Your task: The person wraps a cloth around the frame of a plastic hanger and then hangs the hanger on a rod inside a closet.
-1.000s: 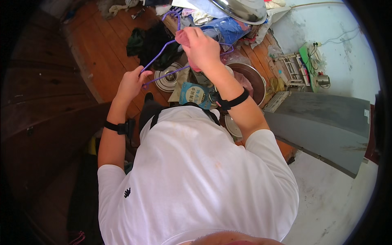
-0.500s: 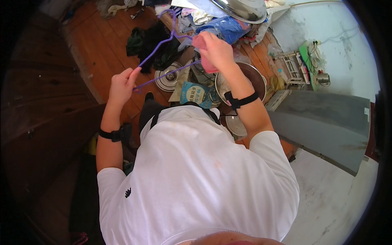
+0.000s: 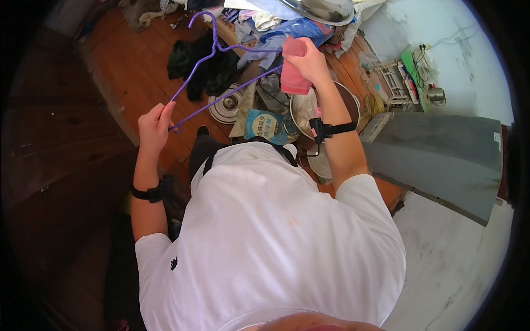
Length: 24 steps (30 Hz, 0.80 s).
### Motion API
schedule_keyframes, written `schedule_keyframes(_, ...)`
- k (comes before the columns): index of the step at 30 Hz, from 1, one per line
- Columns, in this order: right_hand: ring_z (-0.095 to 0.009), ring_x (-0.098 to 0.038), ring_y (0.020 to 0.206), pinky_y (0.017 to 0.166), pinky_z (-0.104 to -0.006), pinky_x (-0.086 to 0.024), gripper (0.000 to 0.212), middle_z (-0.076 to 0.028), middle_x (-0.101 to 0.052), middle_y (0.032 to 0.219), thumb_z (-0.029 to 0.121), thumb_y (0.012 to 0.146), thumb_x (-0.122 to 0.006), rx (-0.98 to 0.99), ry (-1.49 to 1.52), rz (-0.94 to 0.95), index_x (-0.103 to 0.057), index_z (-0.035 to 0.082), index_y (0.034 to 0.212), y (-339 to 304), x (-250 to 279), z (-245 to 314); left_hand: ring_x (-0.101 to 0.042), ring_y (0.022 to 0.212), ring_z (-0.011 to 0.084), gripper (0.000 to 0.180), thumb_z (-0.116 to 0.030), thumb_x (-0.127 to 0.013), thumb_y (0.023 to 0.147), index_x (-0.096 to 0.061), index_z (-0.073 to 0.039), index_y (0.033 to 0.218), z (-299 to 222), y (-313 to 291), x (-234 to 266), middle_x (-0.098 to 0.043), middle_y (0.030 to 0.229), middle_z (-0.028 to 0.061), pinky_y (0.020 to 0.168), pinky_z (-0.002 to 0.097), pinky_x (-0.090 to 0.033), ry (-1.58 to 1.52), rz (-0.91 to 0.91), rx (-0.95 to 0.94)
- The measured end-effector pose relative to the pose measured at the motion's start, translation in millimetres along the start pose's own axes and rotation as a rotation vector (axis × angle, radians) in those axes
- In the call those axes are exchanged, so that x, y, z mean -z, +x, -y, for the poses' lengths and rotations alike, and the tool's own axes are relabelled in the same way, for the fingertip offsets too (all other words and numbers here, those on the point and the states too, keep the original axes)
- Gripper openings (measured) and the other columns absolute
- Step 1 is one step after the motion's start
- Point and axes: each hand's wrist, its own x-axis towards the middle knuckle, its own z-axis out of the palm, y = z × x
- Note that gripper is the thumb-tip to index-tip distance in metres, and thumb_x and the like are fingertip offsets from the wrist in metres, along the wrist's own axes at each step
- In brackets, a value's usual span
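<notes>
A purple coat hanger is held up in front of me, its hook pointing away. My left hand is closed round its left corner. At the opposite corner, my right hand grips a pink cloth that is wrapped over the hanger's right end. The cloth hides that corner, and the fingers of the right hand lie partly behind it. Both forearms wear black straps, the right one with a small black device.
A large pot, a round metal lid and a blue printed bag are on the wooden floor. Dark clothes lie beyond them, with a heap of fabric and a metal basin farther off. A grey cabinet stands at right.
The hanger has tilted, its hook moving left and its right end shifting right. My right hand has moved right with the pink cloth, which now shows more fully. My left hand has come slightly nearer.
</notes>
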Motion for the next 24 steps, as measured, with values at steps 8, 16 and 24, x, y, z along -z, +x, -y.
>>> schedule_keyframes(8, -0.025, -0.076, 0.103, 0.092, -0.0412, -0.062, 0.039, -0.008, -0.076, 0.116, 0.018, 0.093, -0.086, -0.422, 1.022, -0.104, -0.068, 0.0, 0.122, 4, -50, -37, -0.062, 0.054, 0.0087, 0.041, -0.023, -0.067, 0.113, -0.062, -0.001, 0.078, 0, -12, -18, -0.059, 0.06, 0.0024, 0.05, 0.0281, -0.05, 0.004, -0.085, 0.002)
schedule_keyframes(16, -0.026, -0.075, 0.107, 0.093, -0.0414, -0.063, 0.037, -0.011, -0.073, 0.12, 0.021, 0.101, -0.08, -0.531, 1.237, -0.259, -0.063, 0.003, 0.128, -10, -83, 9, -0.063, 0.053, 0.0233, 0.036, -0.02, -0.071, 0.109, -0.06, -0.001, 0.08, 1, -28, -43, -0.059, 0.064, 0.0137, 0.05, 0.0355, -0.047, 0.182, -0.145, -0.188)
schedule_keyframes(24, -0.021, -0.07, 0.111, 0.097, -0.0401, -0.058, 0.052, -0.01, -0.07, 0.122, 0.036, 0.101, -0.08, -0.521, 1.157, 0.037, -0.06, 0.0, 0.133, -30, -124, 29, -0.057, 0.053, 0.0349, 0.04, -0.021, -0.076, 0.106, -0.056, -0.004, 0.076, -12, -22, -63, -0.057, 0.065, 0.016, 0.049, 0.0399, -0.045, 0.364, -0.163, -0.385)
